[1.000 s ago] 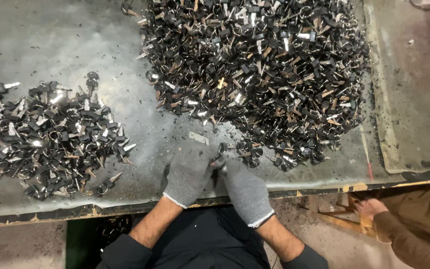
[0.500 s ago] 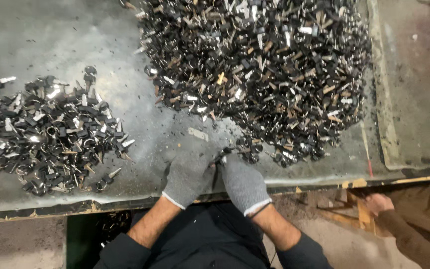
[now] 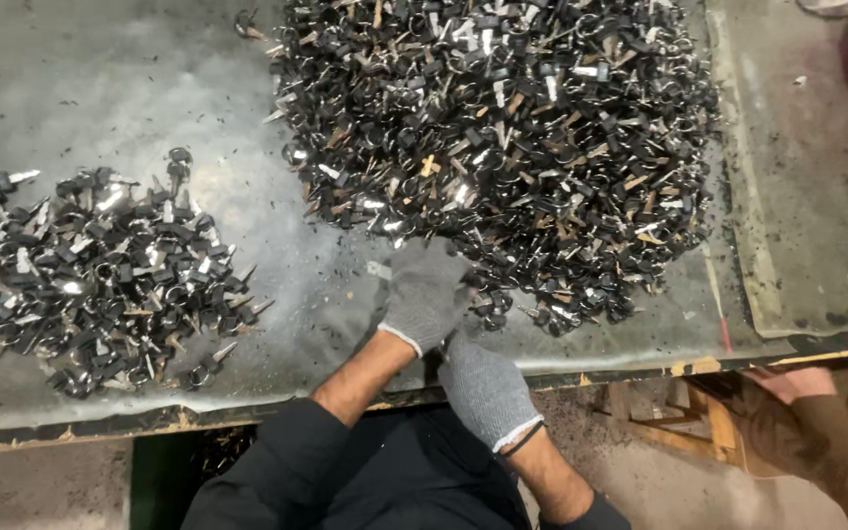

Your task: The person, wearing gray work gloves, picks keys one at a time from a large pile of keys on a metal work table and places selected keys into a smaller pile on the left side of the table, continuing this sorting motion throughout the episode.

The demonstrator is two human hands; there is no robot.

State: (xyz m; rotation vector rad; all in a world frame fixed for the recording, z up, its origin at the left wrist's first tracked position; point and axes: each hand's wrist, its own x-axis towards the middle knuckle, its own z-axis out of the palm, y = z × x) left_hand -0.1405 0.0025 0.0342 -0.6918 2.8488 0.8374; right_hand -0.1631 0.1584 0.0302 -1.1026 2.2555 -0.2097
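We see both gloved hands low in the middle of the frame, at the near edge of the big heap of keys (image 3: 503, 128). The left hand (image 3: 426, 294) has slid up onto the heap's lower fringe since a moment ago, fingers curled over the keys there; whether it pinches one we cannot tell. The right hand (image 3: 483, 388) sits just below it, touching it, its fingers hidden. The smaller pile of keys (image 3: 100, 280) lies unchanged at the left on the grey table (image 3: 149, 88). Another person's hand (image 3: 787, 383) rests at the lower right
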